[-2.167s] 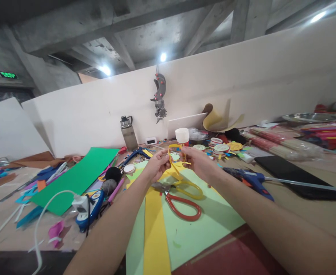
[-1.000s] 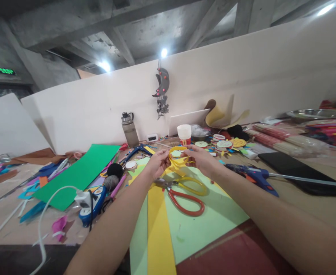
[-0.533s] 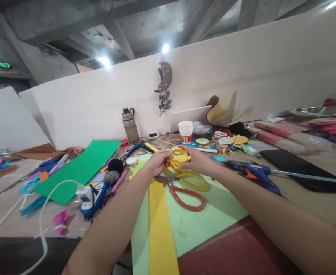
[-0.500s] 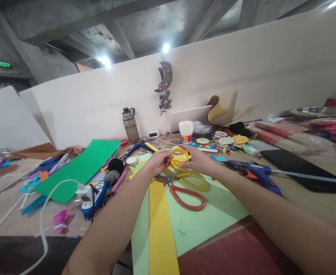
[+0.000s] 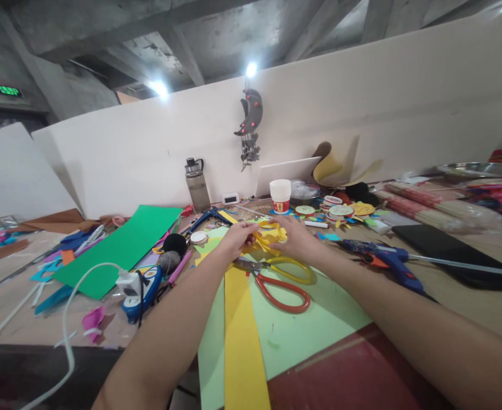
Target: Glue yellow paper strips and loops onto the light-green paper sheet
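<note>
A looped yellow strip (image 5: pixel 269 233), perhaps paper or felt, is held up between my two hands. My left hand (image 5: pixel 239 239) pinches its left side, fingers closed. My right hand (image 5: pixel 294 239) curves round its right side, with the fingertips partly hidden behind the loop. Just below my hands lie scissors (image 5: pixel 285 294) with one red and one yellow handle, their blades partly under my left hand. Beneath them are pale green sheets (image 5: pixel 319 319) and a long yellow strip (image 5: pixel 243 341) running toward me.
Left are a green sheet (image 5: pixel 122 250), a blue power strip (image 5: pixel 143 299) with a white cable, and pompoms. Behind stand a bottle (image 5: pixel 198 188) and white cups (image 5: pixel 280 193). Right lie a blue glue gun (image 5: pixel 387 259) and a black flat object (image 5: pixel 447 256).
The yellow loop has shifted and bent slightly between my fingers, and my right hand's fingers have moved a little. The whole view has shifted slightly. The scissors stay in place.
</note>
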Available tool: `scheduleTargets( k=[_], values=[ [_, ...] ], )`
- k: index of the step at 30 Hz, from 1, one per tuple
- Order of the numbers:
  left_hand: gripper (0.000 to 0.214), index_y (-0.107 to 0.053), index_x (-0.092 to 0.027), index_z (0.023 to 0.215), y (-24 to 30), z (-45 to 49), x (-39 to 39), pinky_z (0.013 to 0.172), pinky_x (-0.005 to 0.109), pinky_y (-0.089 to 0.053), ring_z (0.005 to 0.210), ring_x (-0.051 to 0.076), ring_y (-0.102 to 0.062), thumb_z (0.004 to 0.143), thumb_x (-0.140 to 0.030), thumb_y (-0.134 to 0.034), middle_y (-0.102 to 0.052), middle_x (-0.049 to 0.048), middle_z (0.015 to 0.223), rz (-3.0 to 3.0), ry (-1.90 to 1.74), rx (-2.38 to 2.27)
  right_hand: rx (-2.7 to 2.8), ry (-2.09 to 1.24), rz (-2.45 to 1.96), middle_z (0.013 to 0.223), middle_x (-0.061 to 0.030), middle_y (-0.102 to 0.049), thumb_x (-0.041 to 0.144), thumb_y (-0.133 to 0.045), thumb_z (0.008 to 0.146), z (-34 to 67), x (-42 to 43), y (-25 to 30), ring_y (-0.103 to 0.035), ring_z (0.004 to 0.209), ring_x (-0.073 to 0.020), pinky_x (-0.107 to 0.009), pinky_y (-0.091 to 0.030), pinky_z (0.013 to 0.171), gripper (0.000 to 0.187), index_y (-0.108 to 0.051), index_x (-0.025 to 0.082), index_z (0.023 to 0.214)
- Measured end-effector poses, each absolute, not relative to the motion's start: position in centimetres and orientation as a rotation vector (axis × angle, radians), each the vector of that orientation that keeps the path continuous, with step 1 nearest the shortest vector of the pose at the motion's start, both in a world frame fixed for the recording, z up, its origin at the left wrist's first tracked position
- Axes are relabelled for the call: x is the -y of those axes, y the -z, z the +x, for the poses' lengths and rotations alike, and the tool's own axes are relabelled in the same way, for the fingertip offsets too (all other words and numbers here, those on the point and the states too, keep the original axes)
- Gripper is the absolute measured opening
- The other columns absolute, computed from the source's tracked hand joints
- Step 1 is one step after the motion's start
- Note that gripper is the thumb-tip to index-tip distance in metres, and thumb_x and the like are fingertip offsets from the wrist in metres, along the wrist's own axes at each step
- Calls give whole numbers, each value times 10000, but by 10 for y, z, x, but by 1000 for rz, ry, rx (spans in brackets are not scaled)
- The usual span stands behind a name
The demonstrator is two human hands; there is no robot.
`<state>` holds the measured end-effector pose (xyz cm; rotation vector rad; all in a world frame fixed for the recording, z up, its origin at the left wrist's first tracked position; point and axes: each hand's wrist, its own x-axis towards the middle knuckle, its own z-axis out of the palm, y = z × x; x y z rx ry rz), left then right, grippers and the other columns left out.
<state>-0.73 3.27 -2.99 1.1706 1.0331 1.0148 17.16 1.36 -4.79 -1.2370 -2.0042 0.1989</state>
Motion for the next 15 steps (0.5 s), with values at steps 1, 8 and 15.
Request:
scheduleTargets(
  k=[1, 8, 15],
  values=[
    [177, -638, -111, 742, 29, -7, -33, 398, 164, -298, 423, 37, -448, 711, -260, -728, -629, 38, 634, 1171, -1033, -1024, 1985, -155, -1247, 1175, -115, -565, 274, -757, 614, 172, -13, 46, -480, 1154, -315, -518, -323, 982, 422, -654, 223, 1020],
    [169, -607, -122, 751, 26, -2, -28, 442, 176, -324, 460, 46, -461, 730, -253, -713, -617, 27, 625, 1052, -1130, -925, 1951, 123, -1140, 1306, -117, -472, 303, -701, 705, 171, -3, 34, -388, 1179, -339, -511, -308, 966, 143, -711, 231, 829],
    [105, -617, -101, 810, 20, 9, -20, 492, 175, -389, 509, 60, -525, 791, -200, -644, -606, 27, 642, 942, -1141, -832, 1969, 266, -1174, 1237, -65, -572, 180, -634, 748, 168, 6, 27, -389, 1124, -314, -460, -336, 892, 103, -689, 218, 669]
  ],
)
